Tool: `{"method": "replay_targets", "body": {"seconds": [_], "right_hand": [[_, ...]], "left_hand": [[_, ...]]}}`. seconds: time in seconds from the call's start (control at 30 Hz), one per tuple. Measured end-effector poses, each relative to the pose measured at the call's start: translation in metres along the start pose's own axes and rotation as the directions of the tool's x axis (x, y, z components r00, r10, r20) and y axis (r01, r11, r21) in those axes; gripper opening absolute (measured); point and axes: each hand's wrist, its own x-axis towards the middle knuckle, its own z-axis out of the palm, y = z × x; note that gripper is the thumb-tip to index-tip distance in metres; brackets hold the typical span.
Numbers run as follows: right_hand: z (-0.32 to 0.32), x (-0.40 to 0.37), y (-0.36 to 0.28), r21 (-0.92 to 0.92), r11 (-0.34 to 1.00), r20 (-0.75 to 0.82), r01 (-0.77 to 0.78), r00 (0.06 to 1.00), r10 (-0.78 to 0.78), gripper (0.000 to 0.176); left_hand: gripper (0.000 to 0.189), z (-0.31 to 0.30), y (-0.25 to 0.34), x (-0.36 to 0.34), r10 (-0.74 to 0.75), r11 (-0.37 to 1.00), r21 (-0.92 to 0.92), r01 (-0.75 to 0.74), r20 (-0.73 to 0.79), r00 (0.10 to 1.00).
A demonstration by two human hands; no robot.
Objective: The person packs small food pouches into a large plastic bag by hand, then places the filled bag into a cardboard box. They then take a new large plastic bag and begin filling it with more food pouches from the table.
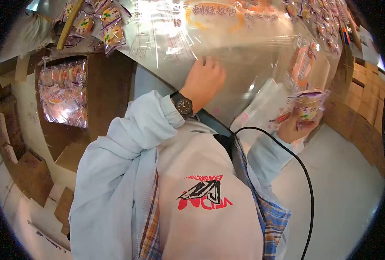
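My left hand [205, 80], with a black watch on its wrist, rests on clear plastic sheeting [240, 65] over the table. Its fingers are loosely bent and a little apart, with nothing visible in them. At the right, my right hand [294, 130] is closed around a wrapped pastry [307, 108] in a clear and purple wrapper. Beside that hand lies a clear plastic bag [261, 104]. Just beyond it, a clear pack with orange print [302, 65] sits on the sheeting.
Several wrapped pastries lie at the back left [110, 26] and back right [324, 21]. A cardboard box [110, 82] at the left holds clear packs [64, 93]. A stick [69, 26] lies at the upper left. A black cable [307, 182] hangs at my right side.
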Motion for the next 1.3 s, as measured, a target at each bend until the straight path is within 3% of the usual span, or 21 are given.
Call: {"method": "replay_targets", "body": {"seconds": [0.1,0.2,0.27,0.37,0.4,0.5,0.6,0.7,0.77,1.0,1.07,1.1,1.2,1.3], "right_hand": [[-0.016,-0.032,-0.002,0.002,0.996,0.048,-0.089,0.995,0.088,0.07],[-0.01,-0.057,0.007,-0.017,0.988,0.068,0.151,0.986,-0.15,0.061],[0.002,-0.076,0.012,0.055,0.992,0.028,0.112,0.993,-0.114,0.053],[0.006,-0.1,0.046,-0.074,0.97,0.051,0.232,0.972,-0.228,0.05],[0.005,-0.101,0.048,-0.059,0.977,0.058,0.205,0.978,-0.202,0.05],[0.009,-0.104,0.041,0.011,0.993,0.07,0.119,0.99,-0.119,0.053],[0.017,-0.101,0.042,0.123,0.99,0.041,0.067,0.997,-0.072,0.059],[0.022,-0.103,0.048,0.26,0.966,0.047,0.007,0.999,-0.02,0.066],[0.024,-0.104,0.05,0.334,0.942,0.022,-0.025,1.0,0.018,0.067],[0.025,-0.104,0.03,0.313,0.946,-0.046,-0.083,0.994,0.102,0.063],[0.026,-0.1,0.04,0.298,0.954,-0.072,-0.013,0.997,0.036,0.066],[0.024,-0.103,0.044,0.241,0.966,-0.108,-0.091,0.987,0.12,0.064],[0.026,-0.098,0.039,0.377,0.926,-0.087,-0.022,0.994,0.059,0.063],[0.025,-0.102,0.031,0.284,0.958,-0.023,-0.04,0.999,0.048,0.062]], "left_hand": [[0.039,-0.003,0.01,-0.011,0.035,0.999,-0.006,-0.036,-0.162,0.986],[0.037,0.003,0.018,-0.02,0.034,0.999,0.011,-0.033,-0.16,0.987],[0.034,0.011,0.016,-0.028,0.064,0.998,-0.007,-0.065,-0.145,0.987],[0.032,0.013,0.02,-0.044,0.029,0.999,-0.019,-0.03,-0.052,0.998],[0.031,0.012,0.022,-0.049,0.004,1.0,-0.017,-0.004,-0.006,1.0],[0.027,0.013,0.026,-0.067,-0.026,1.0,-0.001,0.026,-0.071,0.997],[0.03,0.013,0.033,-0.082,-0.094,0.994,-0.057,0.096,0.03,0.995],[0.035,0.026,0.039,-0.094,-0.105,0.994,0.007,0.105,-0.078,0.991],[0.039,0.03,0.043,-0.098,-0.126,0.992,0.014,0.127,-0.066,0.99],[0.053,0.053,0.056,-0.107,-0.16,0.987,-0.033,0.157,-0.143,0.977],[0.06,0.06,0.06,-0.112,-0.165,0.986,-0.054,0.158,-0.156,0.974],[0.064,0.061,0.06,-0.11,-0.175,0.984,-0.066,0.165,-0.177,0.969],[0.072,0.052,0.065,-0.113,-0.223,0.97,-0.125,0.208,-0.121,0.967],[0.071,0.046,0.064,-0.117,-0.235,0.964,-0.152,0.219,-0.093,0.968]]}}
